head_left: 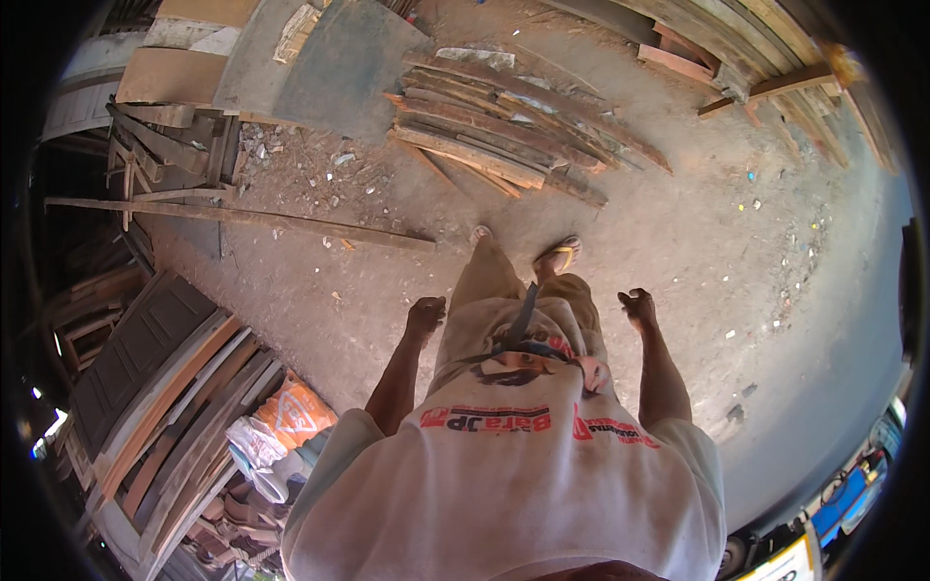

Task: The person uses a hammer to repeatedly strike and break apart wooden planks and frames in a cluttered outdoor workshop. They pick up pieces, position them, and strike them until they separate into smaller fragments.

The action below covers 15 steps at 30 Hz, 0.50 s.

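My left hand [425, 316] hangs beside my left thigh, fingers loosely bent, with nothing seen in it. Out from my right thigh is my right hand [636, 307], its thumb and fingers apart and nothing between them. Neither hand touches any of the things around. A dark strap [524, 315] hangs down the front of my white printed shirt [542, 474], between the two hands. Ahead of my sandalled feet lies a pile of old wooden planks [513, 126] on the dirt ground.
A long thin board [262, 217] lies to the left, its end near my feet. Dark panelled doors [145, 353], stacked boards and an orange-and-white sack [294, 412] stand at the near left. Grey sheet panels [339, 73] lie far left; more timber [775, 82] is far right.
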Each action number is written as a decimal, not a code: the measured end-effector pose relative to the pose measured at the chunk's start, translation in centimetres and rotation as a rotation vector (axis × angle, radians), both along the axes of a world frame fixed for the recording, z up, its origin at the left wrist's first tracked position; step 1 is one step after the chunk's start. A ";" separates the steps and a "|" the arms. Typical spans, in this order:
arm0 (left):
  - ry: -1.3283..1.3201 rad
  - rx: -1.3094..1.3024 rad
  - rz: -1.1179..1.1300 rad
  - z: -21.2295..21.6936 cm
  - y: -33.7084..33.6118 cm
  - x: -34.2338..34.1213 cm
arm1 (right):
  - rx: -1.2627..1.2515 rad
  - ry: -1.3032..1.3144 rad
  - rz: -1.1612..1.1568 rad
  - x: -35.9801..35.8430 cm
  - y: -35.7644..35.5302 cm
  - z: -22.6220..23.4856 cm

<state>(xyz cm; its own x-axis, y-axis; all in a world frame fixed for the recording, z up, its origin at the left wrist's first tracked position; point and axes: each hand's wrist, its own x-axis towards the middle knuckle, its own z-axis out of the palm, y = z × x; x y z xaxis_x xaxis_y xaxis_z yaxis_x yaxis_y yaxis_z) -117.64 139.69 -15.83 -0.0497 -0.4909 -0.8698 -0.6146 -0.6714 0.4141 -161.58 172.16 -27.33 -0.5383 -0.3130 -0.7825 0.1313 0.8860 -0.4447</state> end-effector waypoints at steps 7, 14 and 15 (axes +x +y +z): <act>0.168 -0.107 0.107 2.0 -3.4 2.3 | -0.199 0.083 -0.040 0.0 -7.3 2.5; 0.181 -0.032 0.409 0.8 -0.6 16.1 | -0.139 0.126 0.112 6.3 -12.9 4.1; 0.168 -0.032 0.463 0.7 -0.3 18.4 | -0.146 0.090 0.139 7.5 -13.8 4.1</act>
